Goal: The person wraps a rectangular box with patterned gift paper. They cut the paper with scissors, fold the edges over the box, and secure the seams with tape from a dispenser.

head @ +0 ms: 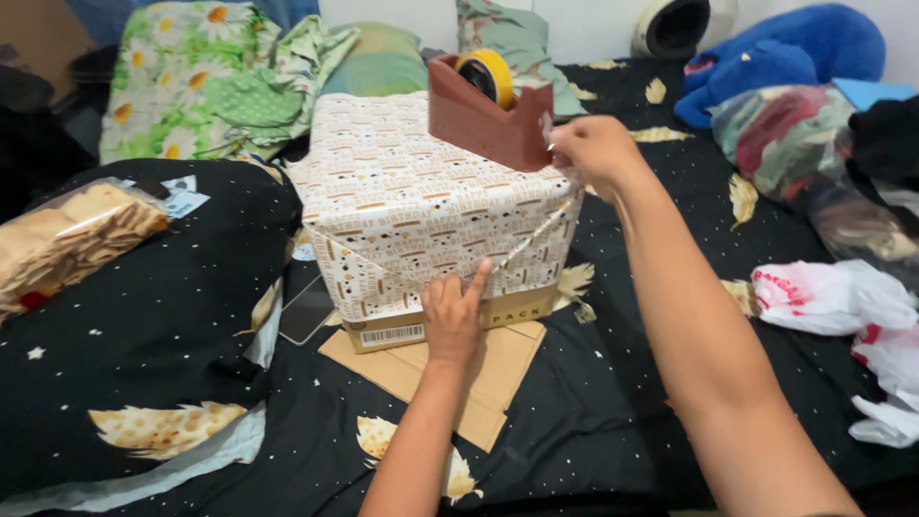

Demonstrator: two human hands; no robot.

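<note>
**Tape drawn across a half-wrapped box — head view**

I see a cardboard box [436, 330] standing on a dark bedspread [593, 421] printed with stars and feathers, a flattened piece of cardboard [479, 378] under its near edge. Patterned wrapping paper [402, 182] covers the top and most of the near face; a brown strip of bare box shows along the bottom.

My left hand [453, 316] rests against the near face, index finger [476, 283] extended upward and pressing the lower end of a strip of clear tape [531, 239] onto the paper, the other fingers curled in. My right hand [595, 146] is at the top right corner of the box, fingers pressed together and pinching the upper end of the tape. The strip runs taut and diagonal between the two hands.

A reddish-brown tape dispenser [483, 120] with a yellow roll [486, 75] sits on top of the box, just beside the right hand.

Surroundings — a floral cushion [191, 77] behind the box, a clear bag of crackers [72, 239] at left, a blue plush toy [775, 57] at upper right, white plastic bags [842, 302] at right, and a dark phone [308, 308] lying left of the box.
</note>
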